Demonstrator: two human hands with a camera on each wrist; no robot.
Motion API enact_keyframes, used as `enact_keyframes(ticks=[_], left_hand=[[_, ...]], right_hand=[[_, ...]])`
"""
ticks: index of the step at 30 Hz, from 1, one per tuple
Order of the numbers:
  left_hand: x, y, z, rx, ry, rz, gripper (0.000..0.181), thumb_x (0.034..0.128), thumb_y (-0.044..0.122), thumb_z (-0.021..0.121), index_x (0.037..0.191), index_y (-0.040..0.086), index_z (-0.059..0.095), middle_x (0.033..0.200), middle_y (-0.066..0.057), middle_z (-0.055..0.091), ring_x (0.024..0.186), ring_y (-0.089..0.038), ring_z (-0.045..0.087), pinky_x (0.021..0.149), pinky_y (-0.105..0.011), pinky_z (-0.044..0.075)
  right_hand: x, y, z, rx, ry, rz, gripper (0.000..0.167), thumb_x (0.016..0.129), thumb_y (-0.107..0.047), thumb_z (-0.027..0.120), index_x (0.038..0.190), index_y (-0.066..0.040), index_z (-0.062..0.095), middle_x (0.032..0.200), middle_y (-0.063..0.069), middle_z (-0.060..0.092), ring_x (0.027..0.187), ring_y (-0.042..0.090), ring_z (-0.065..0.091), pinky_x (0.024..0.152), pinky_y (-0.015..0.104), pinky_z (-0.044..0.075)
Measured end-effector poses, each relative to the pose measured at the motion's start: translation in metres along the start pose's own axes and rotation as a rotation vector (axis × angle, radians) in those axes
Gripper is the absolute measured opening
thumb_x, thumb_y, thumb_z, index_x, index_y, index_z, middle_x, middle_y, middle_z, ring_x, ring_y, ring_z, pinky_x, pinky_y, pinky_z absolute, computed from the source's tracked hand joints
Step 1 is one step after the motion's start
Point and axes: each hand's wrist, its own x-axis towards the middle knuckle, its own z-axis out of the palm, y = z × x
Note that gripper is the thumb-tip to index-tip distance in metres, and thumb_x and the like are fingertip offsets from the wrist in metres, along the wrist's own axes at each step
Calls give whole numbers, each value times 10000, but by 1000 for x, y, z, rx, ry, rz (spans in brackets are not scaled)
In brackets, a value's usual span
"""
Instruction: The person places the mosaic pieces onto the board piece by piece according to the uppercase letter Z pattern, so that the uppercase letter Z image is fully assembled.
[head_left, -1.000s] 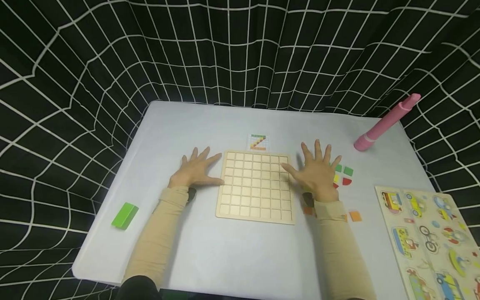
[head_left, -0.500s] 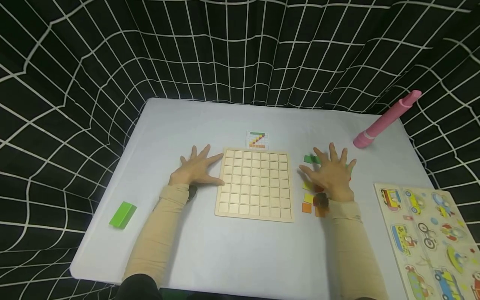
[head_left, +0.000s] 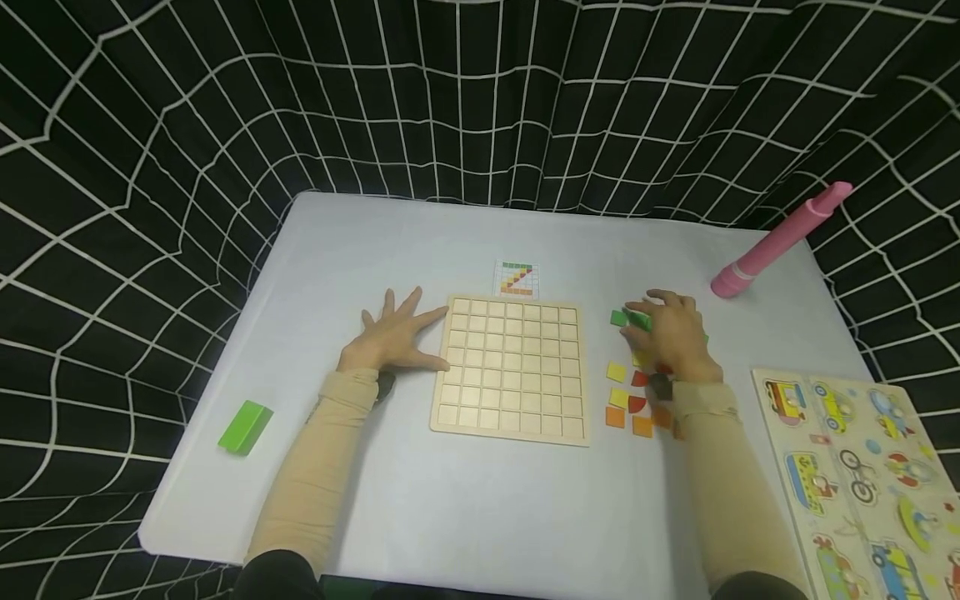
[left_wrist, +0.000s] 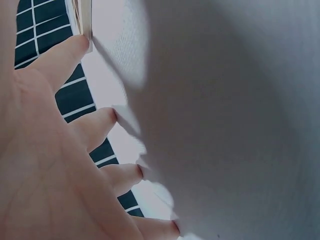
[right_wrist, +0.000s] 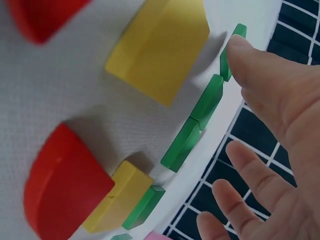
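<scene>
The left hand (head_left: 390, 337) lies with spread fingers at the left edge of a wooden grid board (head_left: 510, 371); its thumb and index finger touch that edge. In the left wrist view the left hand's (left_wrist: 55, 145) fingertips rest on the white surface, one against the board's edge (left_wrist: 86, 25). Over the coloured tiles, the right hand (head_left: 675, 333) has thumb and index finger apart around a green tile (head_left: 639, 320). In the right wrist view a fingertip of the right hand (right_wrist: 280, 135) overlaps a green tile (right_wrist: 225, 62); contact is unclear. Its other fingers are loosely bent.
A pattern card (head_left: 517, 279) lies behind the board. Yellow tiles (head_left: 617, 372), red pieces (head_left: 637, 405) and orange tiles (head_left: 642, 427) lie at its right. A green block (head_left: 246, 427) is far left, a pink tube (head_left: 780, 242) back right, a picture puzzle (head_left: 855, 475) front right.
The right hand has moved right from the board's right edge to the tiles, and its spread fingers have drawn together around a green tile. The left hand has stayed in place.
</scene>
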Motion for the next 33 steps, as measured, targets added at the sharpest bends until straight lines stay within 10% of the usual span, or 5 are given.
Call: enact_keyframes(ticks=[21, 33], left_hand=[[-3, 1, -2, -29, -4, 1, 1045, 773, 692, 775, 1632, 351, 288, 1763, -148, -51, 1552, -579, -164, 1114, -889, -47], [0, -2, 0, -35, -4, -5, 1061, 763, 710, 772, 1634, 372, 270, 1767, -121, -65, 1557, -559, -186, 1126, -878, -60]], right_hand=[[15, -3, 4, -8, 16, -76, 379, 992, -265, 685, 1304, -50, 693, 1608, 279, 381, 1469, 554, 286, 1203, 723, 258], [20, -69, -11, 76, 134, -275, 362, 977, -196, 700, 1250, 41, 688, 1404, 281, 561, 1246, 517, 485, 1040, 656, 427]])
